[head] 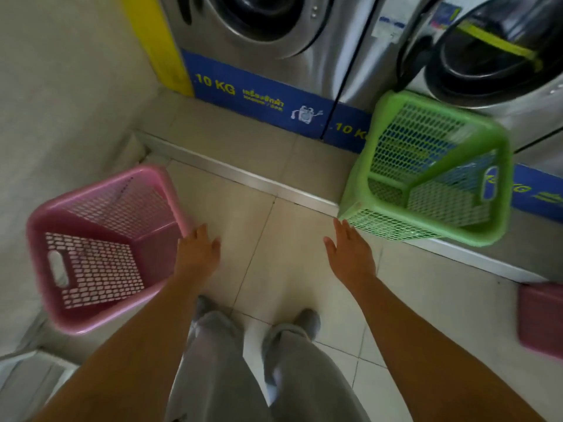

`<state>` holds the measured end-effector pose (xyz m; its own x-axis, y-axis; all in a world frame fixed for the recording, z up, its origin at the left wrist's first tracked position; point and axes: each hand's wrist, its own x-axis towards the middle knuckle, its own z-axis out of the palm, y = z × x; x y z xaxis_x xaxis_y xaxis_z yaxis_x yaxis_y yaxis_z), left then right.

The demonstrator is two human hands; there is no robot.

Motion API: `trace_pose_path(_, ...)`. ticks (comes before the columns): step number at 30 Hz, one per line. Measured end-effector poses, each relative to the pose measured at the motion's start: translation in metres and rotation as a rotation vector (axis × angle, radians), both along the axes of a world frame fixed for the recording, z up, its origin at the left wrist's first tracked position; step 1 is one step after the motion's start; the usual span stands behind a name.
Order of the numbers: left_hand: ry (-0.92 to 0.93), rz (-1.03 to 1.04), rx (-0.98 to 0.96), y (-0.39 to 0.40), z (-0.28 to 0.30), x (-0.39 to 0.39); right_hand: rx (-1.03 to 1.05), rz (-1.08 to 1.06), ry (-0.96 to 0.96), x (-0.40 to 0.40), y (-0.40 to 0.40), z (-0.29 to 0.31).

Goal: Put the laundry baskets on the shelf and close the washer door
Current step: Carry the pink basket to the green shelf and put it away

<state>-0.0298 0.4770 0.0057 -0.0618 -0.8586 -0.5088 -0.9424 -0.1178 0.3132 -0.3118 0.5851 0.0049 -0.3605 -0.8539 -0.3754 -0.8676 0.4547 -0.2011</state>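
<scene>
An empty pink mesh laundry basket (100, 248) stands on the tiled floor at the left. My left hand (198, 251) hovers with spread fingers just beside its right rim, holding nothing. An empty green mesh laundry basket (432, 175) stands on the raised step at the right, in front of the right washer (493, 56), whose round door (417, 53) hangs ajar. My right hand (350, 251) is open, its fingertips close to the green basket's near left corner. No shelf is in view.
A second washer (259, 32) stands at the top left with its door shut. A metal-edged step (243, 178) crosses the floor. Another pink basket (542, 318) shows at the right edge. A wall lies left. My feet stand on the tiles below.
</scene>
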Motion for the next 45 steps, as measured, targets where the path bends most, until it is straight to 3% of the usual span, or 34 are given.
trace_pose_path(10,0.151,-0.348,-0.059,0.002,0.037,-0.22,-0.108,-0.422,-0.001,-0.153,0.073,0.035)
trace_pose_path(21,0.194,-0.453,-0.024,-0.062,0.035,-0.363,-0.159,-0.722,-0.022,-0.258,0.052,0.03)
trace_pose_path(27,0.161,-0.407,-0.034,-0.084,0.032,-0.414,-0.116,-0.726,-0.031,-0.318,0.032,0.021)
trace_pose_path(37,0.102,-0.118,0.013,-0.108,-0.01,-0.481,-0.073,-0.636,-0.04,-0.442,0.0,-0.01)
trace_pose_path(45,0.074,0.011,0.034,-0.124,-0.044,-0.502,-0.084,-0.639,-0.134,-0.484,-0.014,-0.049)
